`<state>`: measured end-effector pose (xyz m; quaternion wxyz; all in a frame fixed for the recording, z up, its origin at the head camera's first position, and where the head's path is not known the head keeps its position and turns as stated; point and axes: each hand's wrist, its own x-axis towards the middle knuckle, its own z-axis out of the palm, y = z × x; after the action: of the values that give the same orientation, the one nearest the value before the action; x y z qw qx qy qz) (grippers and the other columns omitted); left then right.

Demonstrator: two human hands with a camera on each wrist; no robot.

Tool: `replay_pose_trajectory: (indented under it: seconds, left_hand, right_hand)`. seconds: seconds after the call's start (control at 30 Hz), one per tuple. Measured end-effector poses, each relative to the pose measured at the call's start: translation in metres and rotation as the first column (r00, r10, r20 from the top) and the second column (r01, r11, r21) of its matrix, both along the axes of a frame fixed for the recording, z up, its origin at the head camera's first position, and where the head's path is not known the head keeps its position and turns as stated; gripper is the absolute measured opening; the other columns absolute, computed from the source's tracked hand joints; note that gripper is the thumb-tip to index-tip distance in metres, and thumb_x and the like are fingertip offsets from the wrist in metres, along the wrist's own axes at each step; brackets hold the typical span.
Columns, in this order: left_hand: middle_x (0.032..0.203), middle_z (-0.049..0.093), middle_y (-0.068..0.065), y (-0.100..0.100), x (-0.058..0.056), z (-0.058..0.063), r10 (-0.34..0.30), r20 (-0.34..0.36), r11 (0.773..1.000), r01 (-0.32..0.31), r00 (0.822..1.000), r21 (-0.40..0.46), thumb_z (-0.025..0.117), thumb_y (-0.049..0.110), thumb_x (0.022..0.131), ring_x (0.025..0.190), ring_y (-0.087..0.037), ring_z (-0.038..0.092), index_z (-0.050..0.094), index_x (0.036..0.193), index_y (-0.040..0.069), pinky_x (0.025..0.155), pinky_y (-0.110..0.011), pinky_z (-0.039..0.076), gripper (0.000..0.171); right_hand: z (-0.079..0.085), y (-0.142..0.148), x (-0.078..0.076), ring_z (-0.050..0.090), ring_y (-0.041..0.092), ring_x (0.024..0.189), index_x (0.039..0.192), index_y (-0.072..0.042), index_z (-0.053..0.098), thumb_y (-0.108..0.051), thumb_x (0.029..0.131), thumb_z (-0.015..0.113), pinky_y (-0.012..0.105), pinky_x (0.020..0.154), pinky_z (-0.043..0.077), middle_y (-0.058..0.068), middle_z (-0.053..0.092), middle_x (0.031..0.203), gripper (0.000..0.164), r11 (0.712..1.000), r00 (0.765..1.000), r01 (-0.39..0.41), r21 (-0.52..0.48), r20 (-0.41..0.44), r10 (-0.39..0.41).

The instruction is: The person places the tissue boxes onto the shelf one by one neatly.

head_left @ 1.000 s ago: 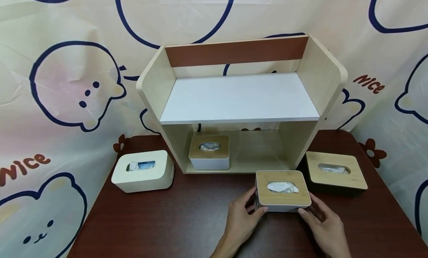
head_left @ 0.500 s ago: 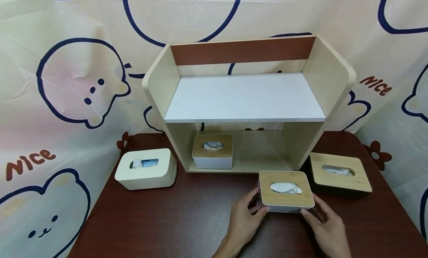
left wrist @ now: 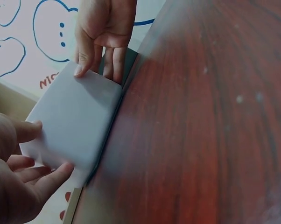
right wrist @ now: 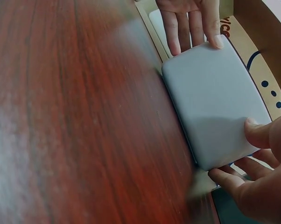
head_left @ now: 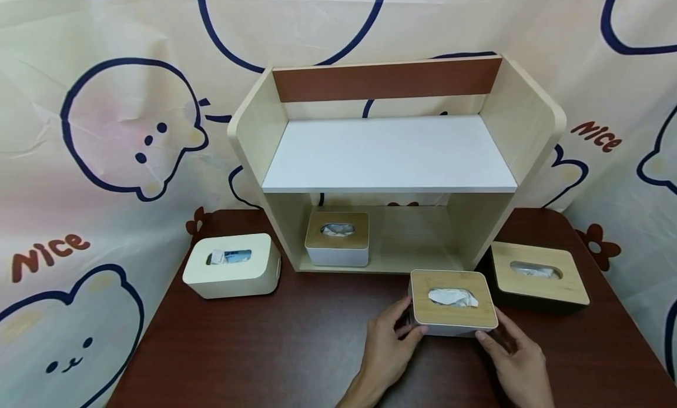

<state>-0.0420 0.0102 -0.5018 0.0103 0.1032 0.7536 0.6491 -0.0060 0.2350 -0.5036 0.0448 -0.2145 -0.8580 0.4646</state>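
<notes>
Both hands hold a tissue box with a light wooden lid and pale grey-white sides, at the front of the shelf's right half. White tissue shows in its oval slot. My left hand grips the left end, thumb at the front corner. On the opposite end, my right hand grips with its thumb on the front side and fingers round the end. Both wrist views show the box's plain front wall between the two hands, its lower edge close along the table top.
A two-tier shelf stands behind, with a smaller wooden-lidded tissue box at its lower left. A white tissue box sits left of the shelf. Close on the right is a dark tissue box with a wooden lid. All rest on a dark table.
The head view has shifted slightly, moving the scene a little to the right. Both hands keep their hold on the tissue box, which stays in about the same place before the shelf.
</notes>
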Motion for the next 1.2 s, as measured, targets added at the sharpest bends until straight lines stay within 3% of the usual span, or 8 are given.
replay_pose_trajectory:
  seconds: [0.07,0.2,0.3,0.53,0.67,0.8,1.03,1.2]
  left_hand:
    - [0.147,0.066,-0.02,0.0,0.0,0.001,-0.001,-0.001,1.0,0.001,1.0,-0.012,0.083,-0.005,0.089,0.135,-0.022,0.063,0.063,0.147,-0.001,0.092,-0.019,0.061,0.061]
    - [0.148,0.066,-0.019,-0.002,-0.001,0.004,0.012,0.007,0.999,-0.012,1.0,-0.033,0.082,-0.004,0.091,0.137,-0.024,0.062,0.063,0.147,0.0,0.092,-0.018,0.061,0.06]
    - [0.148,0.066,-0.019,-0.004,-0.002,0.007,0.024,0.016,0.999,-0.023,1.0,-0.036,0.081,-0.004,0.091,0.138,-0.024,0.061,0.063,0.147,0.0,0.092,-0.017,0.061,0.059]
    - [0.148,0.067,-0.014,-0.01,-0.008,0.014,0.038,0.01,0.999,-0.038,0.999,-0.029,0.08,-0.002,0.093,0.137,-0.02,0.062,0.064,0.148,0.003,0.094,-0.019,0.062,0.058]
    - [0.145,0.069,-0.012,-0.015,-0.013,0.017,0.061,-0.02,0.997,-0.062,0.998,-0.039,0.081,-0.001,0.093,0.132,-0.018,0.065,0.066,0.147,0.005,0.093,-0.02,0.062,0.056]
    - [0.142,0.071,-0.014,-0.02,-0.021,0.02,0.094,-0.061,0.994,-0.097,0.994,-0.05,0.081,0.0,0.093,0.127,-0.018,0.069,0.066,0.146,0.004,0.092,-0.02,0.063,0.055]
    - [0.139,0.073,-0.014,-0.026,-0.037,0.026,0.136,-0.122,0.989,-0.143,0.983,-0.049,0.08,0.001,0.094,0.124,-0.022,0.071,0.067,0.145,0.005,0.091,-0.028,0.065,0.053]
    - [0.14,0.073,-0.013,-0.028,-0.047,0.032,0.164,-0.129,0.985,-0.169,0.978,-0.029,0.08,-0.001,0.094,0.124,-0.024,0.072,0.067,0.145,0.005,0.092,-0.028,0.065,0.053]
  right_hand:
    - [0.001,-0.001,0.0,0.053,0.042,0.145,0.158,-0.008,0.053,-0.011,0.095,0.084,0.004,0.084,0.052,0.02,0.056,0.158,0.07,1.0,1.0,0.007,0.026,-0.004,-0.007]
    - [0.003,-0.005,0.0,0.055,0.038,0.144,0.156,-0.011,0.058,-0.017,0.094,0.086,-0.007,0.079,0.037,0.015,0.061,0.155,0.068,0.998,1.0,0.025,0.064,-0.021,-0.023]
    - [0.005,-0.008,-0.001,0.055,0.035,0.144,0.155,-0.013,0.059,-0.018,0.094,0.086,-0.008,0.077,0.035,0.014,0.062,0.154,0.068,0.998,0.999,0.033,0.055,-0.026,-0.032]
    - [0.009,-0.014,-0.009,0.057,0.03,0.14,0.157,-0.015,0.057,-0.017,0.095,0.085,-0.005,0.074,0.044,0.016,0.06,0.154,0.068,1.0,0.999,0.01,0.012,-0.043,-0.01]
    - [0.013,-0.02,-0.015,0.063,0.001,0.123,0.155,-0.016,0.059,-0.016,0.094,0.086,-0.001,0.075,0.049,0.015,0.063,0.15,0.067,1.0,0.995,-0.005,0.001,-0.097,0.005]
    - [0.018,-0.025,-0.022,0.056,-0.022,0.106,0.154,-0.016,0.061,-0.017,0.095,0.085,0.001,0.074,0.051,0.016,0.065,0.148,0.064,0.999,0.986,-0.032,0.005,-0.165,0.032]
    - [0.023,-0.035,-0.038,0.06,-0.022,0.099,0.151,-0.011,0.064,-0.011,0.096,0.083,0.003,0.075,0.054,0.019,0.066,0.146,0.058,0.997,0.95,-0.068,-0.039,-0.309,0.053]
    - [0.026,-0.04,-0.051,0.057,-0.023,0.109,0.148,-0.011,0.066,-0.009,0.095,0.083,0.003,0.08,0.054,0.017,0.067,0.146,0.055,0.995,0.931,-0.079,-0.067,-0.362,0.05]
